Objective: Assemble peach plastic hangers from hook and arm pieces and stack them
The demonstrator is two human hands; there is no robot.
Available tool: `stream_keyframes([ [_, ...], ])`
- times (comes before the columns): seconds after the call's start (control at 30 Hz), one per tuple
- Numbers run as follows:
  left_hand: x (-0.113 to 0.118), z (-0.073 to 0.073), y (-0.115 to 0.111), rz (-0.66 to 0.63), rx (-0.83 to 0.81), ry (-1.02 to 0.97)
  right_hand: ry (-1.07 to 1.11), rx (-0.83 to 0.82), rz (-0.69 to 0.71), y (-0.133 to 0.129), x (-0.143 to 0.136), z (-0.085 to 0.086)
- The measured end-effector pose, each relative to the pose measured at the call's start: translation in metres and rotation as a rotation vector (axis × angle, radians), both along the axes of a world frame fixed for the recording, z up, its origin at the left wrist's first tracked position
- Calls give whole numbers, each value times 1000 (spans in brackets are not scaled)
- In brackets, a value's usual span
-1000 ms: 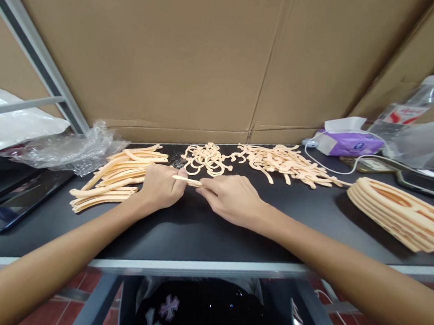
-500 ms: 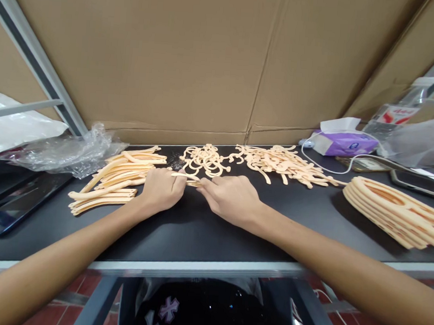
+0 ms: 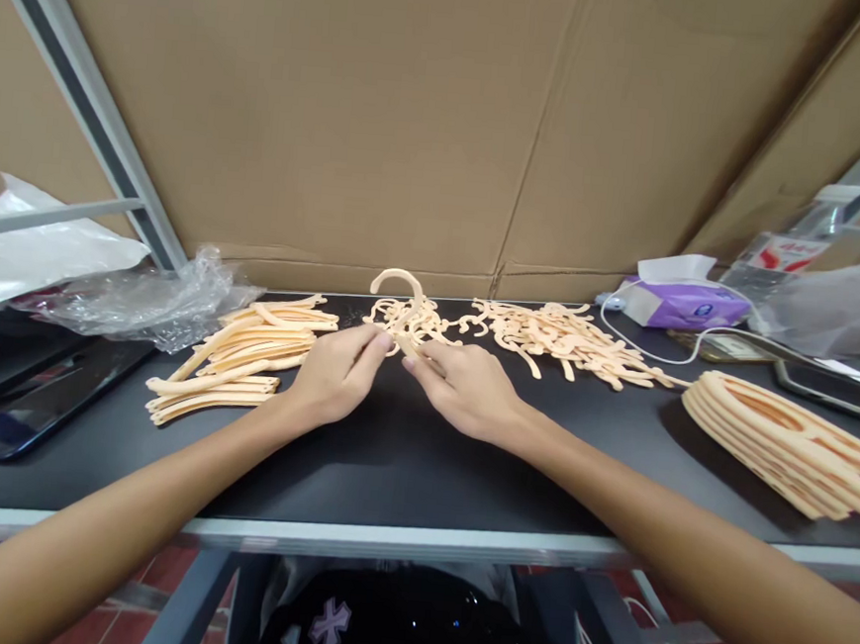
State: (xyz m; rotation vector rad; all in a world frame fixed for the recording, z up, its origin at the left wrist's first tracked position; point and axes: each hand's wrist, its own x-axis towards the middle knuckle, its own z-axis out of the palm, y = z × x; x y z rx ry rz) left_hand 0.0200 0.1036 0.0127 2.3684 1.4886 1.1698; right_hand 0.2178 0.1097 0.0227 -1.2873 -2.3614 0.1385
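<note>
Between my two hands a beige hanger hook (image 3: 407,285) stands upright, its curl opening to the left. My left hand (image 3: 343,370) pinches at its lower end with thumb and fingers. My right hand (image 3: 462,384) closes on the same small hanger piece from the other side; the joint is mostly hidden by the fingers. Behind them lies a pile of loose hooks (image 3: 437,325). Long beige hanger arms (image 3: 264,344) are stacked beside my left hand, and a heap of shorter beige pieces (image 3: 569,343) lies beyond my right hand.
A stack of beige hangers (image 3: 785,439) sits at the right. Behind it are a purple tissue pack (image 3: 688,305), a white cable, a phone (image 3: 834,379) and a plastic bottle (image 3: 793,253). Crumpled clear plastic (image 3: 156,300) and a dark glossy device (image 3: 44,401) lie left. Cardboard (image 3: 343,107) walls the back.
The hook, lying flat between my hands before, now points up. My hands have turned, with the thumbs now facing each other around its base. The view has shifted slightly.
</note>
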Motion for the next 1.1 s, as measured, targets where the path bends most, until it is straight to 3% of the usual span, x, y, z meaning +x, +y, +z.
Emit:
stream_keyframes([
  [0.2, -3, -2, 1, 86, 181, 301, -87, 17, -51, 0, 3, 4],
  [0.33, -5, -1, 1, 104, 200, 454, -168, 76, -65, -2, 3, 5],
  [0.57, -3, -6, 1, 58, 83, 452, -306, 70, -111, 4, 4, 3],
  [0.87, -6, -12, 3, -21, 61, 437, -418, 135, -135, 2, 4, 3],
  [1.1, -6, 3, -8, -63, 160, 458, -350, 236, -134, -5, 8, 14],
])
